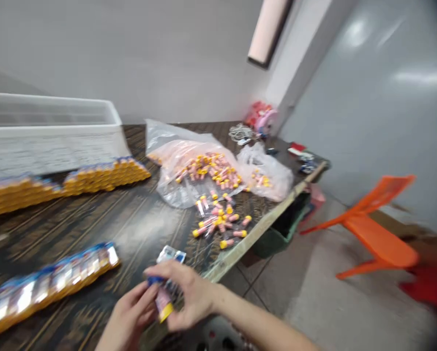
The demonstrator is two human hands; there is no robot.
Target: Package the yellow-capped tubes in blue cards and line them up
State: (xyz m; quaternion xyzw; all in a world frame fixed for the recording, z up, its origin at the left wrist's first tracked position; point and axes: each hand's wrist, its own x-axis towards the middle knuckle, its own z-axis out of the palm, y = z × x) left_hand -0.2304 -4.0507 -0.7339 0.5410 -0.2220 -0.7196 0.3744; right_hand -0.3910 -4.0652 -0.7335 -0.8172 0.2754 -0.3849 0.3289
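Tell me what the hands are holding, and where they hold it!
Both hands hold one small tube. The left hand pinches near its blue end; the right hand spans from there towards the yellow end.

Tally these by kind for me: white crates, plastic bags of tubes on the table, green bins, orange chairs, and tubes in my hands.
White crate: 1
Bags of tubes: 2 (large bag, small bag)
Green bin: 1
Orange chair: 1
Held tube: 1
Total: 6
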